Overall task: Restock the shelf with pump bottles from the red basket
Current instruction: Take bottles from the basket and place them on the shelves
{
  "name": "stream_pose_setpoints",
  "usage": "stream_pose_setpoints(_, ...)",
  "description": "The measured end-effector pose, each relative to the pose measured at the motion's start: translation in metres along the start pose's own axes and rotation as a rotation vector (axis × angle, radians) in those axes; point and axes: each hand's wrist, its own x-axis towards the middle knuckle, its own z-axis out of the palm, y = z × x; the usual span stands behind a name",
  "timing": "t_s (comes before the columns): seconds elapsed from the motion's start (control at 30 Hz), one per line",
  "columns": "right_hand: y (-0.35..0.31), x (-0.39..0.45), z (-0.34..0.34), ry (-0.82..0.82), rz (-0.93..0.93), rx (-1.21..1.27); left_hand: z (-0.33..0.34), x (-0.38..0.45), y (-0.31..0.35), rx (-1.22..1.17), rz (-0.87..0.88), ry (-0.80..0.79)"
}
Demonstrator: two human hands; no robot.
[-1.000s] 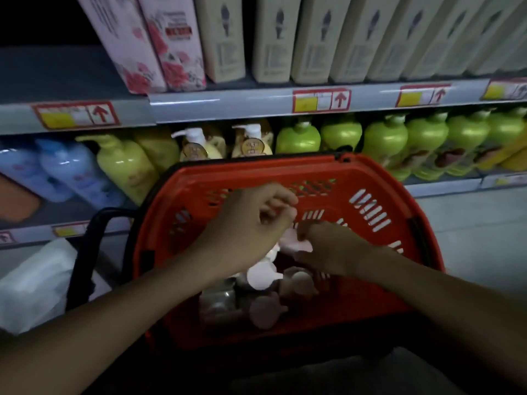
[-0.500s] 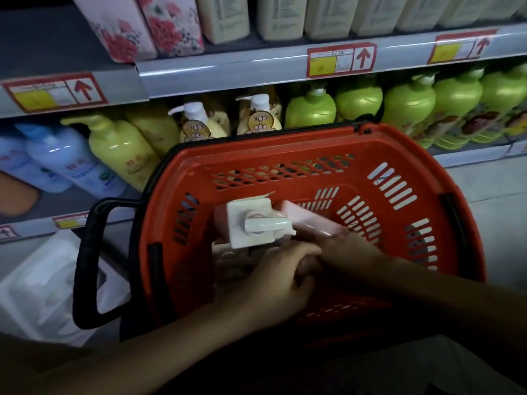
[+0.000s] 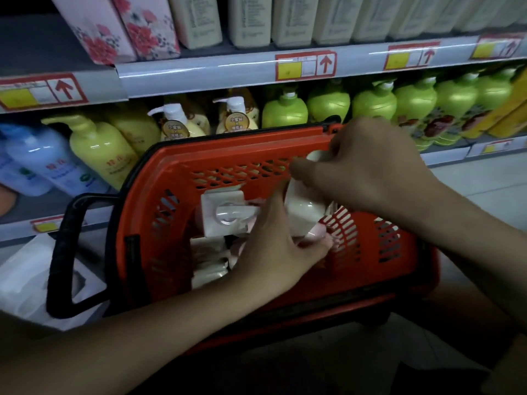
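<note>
Dim store aisle, grey metal shelf [image 3: 199, 74] behind. Over the red plastic basket [image 3: 182, 163], a white pump bottle [image 3: 303, 215] is gripped by both hands: right hand [image 3: 370, 169] at the pump, left hand [image 3: 273, 252] underneath. Probably best lifted straight up, clear of the rim.

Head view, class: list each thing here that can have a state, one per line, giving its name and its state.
Red basket: tilted, still holds bottles.
Lifted pump bottle: raised above the basket floor, gripped by both hands.
White-capped bottle: lying in the basket, untouched.
Left hand: holds the lifted bottle's lower part.
Right hand: curled round the lifted bottle's top.
Shelf: stocked with upright bottles.
</note>
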Motion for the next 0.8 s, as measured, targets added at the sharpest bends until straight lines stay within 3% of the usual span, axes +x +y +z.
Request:
stream_pose_setpoints(0.13, -0.005, -0.001, -0.023, 0.013, 0.031, 0.066, 0.007, 0.012, 0.03, -0.113, -0.051, 0.225)
stream_pose_setpoints(0.2, 0.001, 0.01, -0.038, -0.083, 0.153, 0.357, -0.006, 0.028, 0.041, -0.21, -0.109, 0.228)
stream_pose_setpoints(0.3, 0.016, 0.025, -0.046, -0.201, 0.274, 0.75, -0.035, 0.054, 0.052, -0.413, -0.227, 0.126)
stream_pose_setpoints(0.43, 0.022, 0.025, -0.029, -0.381, 0.161, 0.864, -0.072, 0.068, 0.062, -0.663, -0.172, -0.109)
stream_pose_setpoints(0.57, 0.011, 0.014, -0.016, -0.513, 0.019, 0.976, -0.104, 0.063, 0.071, -0.79, -0.155, -0.152)
stream_pose_setpoints(0.73, -0.032, 0.004, -0.038, -0.272, -0.13, 1.058, -0.141, 0.038, 0.105, -0.806, -0.038, -0.061)
stream_pose_setpoints(0.8, -0.057, 0.006, -0.055, -0.173, -0.18, 1.085, -0.167, 0.029, 0.121, -0.656, 0.027, 0.028)
